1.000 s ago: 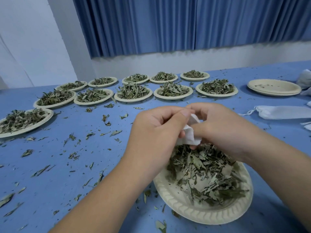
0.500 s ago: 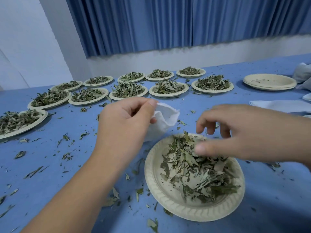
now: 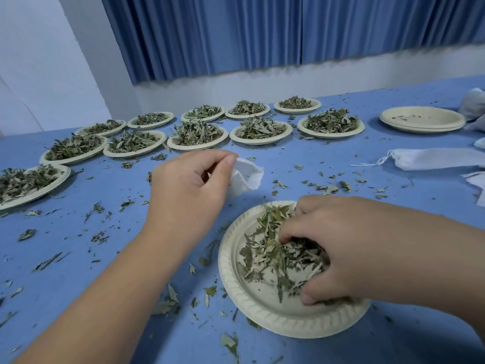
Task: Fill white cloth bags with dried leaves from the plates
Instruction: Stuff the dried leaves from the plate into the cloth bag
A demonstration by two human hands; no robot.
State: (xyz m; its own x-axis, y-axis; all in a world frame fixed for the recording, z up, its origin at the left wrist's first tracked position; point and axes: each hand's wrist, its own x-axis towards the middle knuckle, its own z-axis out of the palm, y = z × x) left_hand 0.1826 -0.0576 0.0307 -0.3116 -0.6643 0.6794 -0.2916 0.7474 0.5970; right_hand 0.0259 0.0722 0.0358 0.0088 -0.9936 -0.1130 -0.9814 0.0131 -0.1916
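Note:
A cream paper plate (image 3: 252, 308) with a pile of dried leaves (image 3: 265, 252) sits on the blue table in front of me. My right hand (image 3: 349, 248) is down in that pile, its fingers curled round a clump of leaves. My left hand (image 3: 189, 190) hovers to the left of and beyond the plate and pinches the rim of a small white cloth bag (image 3: 248, 176), whose mouth hangs open toward the plate. Most of the bag is hidden behind my left hand.
Several plates heaped with leaves (image 3: 196, 134) stand in two rows across the far left and middle. A stack of bare plates (image 3: 421, 119) is at the far right, with more white cloth bags (image 3: 433, 158) in front of it. Loose leaf bits (image 3: 99, 235) litter the table.
My right hand let go of the bag, swung right and dropped into the leaf pile, closing on leaves. My left hand drew the bag away to the left and holds it alone.

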